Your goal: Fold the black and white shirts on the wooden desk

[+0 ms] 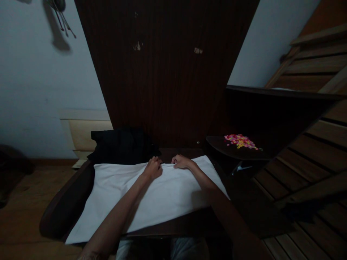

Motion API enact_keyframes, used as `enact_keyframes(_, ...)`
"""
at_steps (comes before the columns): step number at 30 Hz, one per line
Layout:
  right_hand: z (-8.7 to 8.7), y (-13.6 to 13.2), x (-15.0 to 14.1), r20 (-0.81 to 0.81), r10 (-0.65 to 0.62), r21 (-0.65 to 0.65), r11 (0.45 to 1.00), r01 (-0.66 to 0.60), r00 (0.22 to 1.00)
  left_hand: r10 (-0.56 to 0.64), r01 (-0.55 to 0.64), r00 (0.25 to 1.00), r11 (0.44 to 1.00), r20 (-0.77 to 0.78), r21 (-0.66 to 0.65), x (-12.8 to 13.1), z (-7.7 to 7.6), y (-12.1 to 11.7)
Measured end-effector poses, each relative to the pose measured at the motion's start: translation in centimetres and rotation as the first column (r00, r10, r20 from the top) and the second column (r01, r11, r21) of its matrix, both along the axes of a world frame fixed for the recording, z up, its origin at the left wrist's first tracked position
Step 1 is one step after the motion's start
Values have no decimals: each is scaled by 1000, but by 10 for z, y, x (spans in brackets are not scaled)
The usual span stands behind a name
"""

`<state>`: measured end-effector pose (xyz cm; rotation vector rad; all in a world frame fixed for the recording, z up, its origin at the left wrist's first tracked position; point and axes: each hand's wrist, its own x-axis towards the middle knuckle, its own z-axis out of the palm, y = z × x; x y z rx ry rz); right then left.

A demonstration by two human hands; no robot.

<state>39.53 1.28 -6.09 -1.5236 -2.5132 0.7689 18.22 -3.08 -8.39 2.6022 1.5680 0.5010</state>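
Observation:
A white cloth (168, 195) lies spread over a dark table (173, 224), with light creases on its left part. My left hand (153, 168) is closed at the cloth's far edge, near its middle. Just to the right, my right hand (181, 161) pinches the same edge with curled fingers. A short stretch of the edge shows between the two hands. My forearms cross over the cloth and cover parts of it.
Behind the cloth on the left lies a bundle of black fabric (121, 144). A dark wooden panel (168, 72) rises at the back. On a shelf (217, 142) at right is a pile of colourful small pieces (240, 141). Wooden slats (306, 155) stand farther right.

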Motion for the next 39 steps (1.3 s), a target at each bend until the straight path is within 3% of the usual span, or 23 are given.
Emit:
enact_keyframes(4, 2, -6, -1, 11, 46, 97, 994, -47, 999, -35, 6, 983, 988, 181, 156, 1, -13, -8)
enact_keyframes(7, 2, -9, 1, -16, 84, 92, 992, -82, 996, -62, 8, 966, 978, 251, 210, 1, -20, -14)
enact_keyframes(13, -1, -6, 6, -125, 102, -2, 995, -103, 987, -69, 20, 949, 987, 307, 162, 1, -17, -23)
enact_keyframes(18, -3, -6, 9, -81, 251, 70, 967, -246, 965, -104, 53, 926, 988, 363, 146, -1, -14, -24)
enact_keyframes(22, -2, -6, 11, -12, 283, 133, 951, -279, 959, -86, 24, 928, 985, 362, 171, -1, -16, -23)
enact_keyframes(29, 2, -4, 10, 146, 175, 260, 943, -208, 974, -34, -30, 957, 976, 287, 215, -1, -20, -22)
enact_keyframes(35, 1, -6, 14, 71, 349, 213, 910, -356, 934, -61, 21, 971, 985, 231, 171, 0, -24, -20)
enact_keyframes(39, 5, -15, 17, 192, 271, 265, 911, -316, 943, -44, 12, 978, 988, 206, 151, 0, -26, -20)
